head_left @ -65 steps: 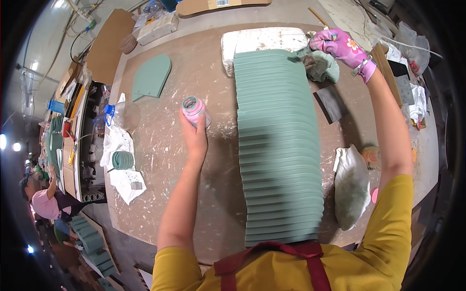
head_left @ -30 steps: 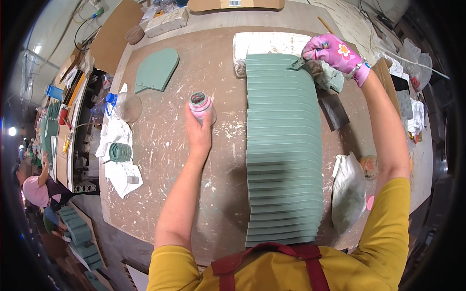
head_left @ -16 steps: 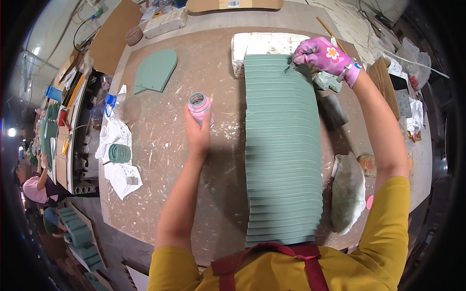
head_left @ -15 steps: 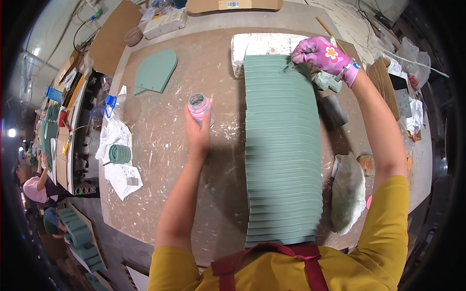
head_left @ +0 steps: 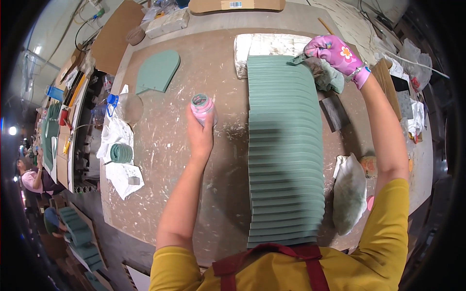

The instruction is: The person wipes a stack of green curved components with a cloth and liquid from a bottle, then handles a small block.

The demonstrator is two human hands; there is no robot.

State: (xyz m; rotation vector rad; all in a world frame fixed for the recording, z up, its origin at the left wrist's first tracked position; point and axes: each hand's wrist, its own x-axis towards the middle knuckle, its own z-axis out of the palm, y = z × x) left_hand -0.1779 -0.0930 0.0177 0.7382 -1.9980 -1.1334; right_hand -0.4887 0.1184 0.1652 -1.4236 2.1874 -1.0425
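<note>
A long fanned row of overlapping green sheets lies in front of me, its far end against a white block. My right hand, in a pink flowered glove, is at the far right corner of the sheets. Its closed fingers hold a small tool with a dark green tip, which touches the far sheets; its handle is hidden. Left of the row, my bare left hand is wrapped round an uncapped pinkish bottle, held upright with green staining inside the mouth.
A rounded green piece lies far left. Near the left edge are a clear jug, white cloths and a green roll. A crumpled rag, a grey block and a stained white bundle lie right.
My right hand has shifted a little to the right along the far end of the sheets, and the tool's green tip shows more plainly. My left hand still holds the bottle in place.
</note>
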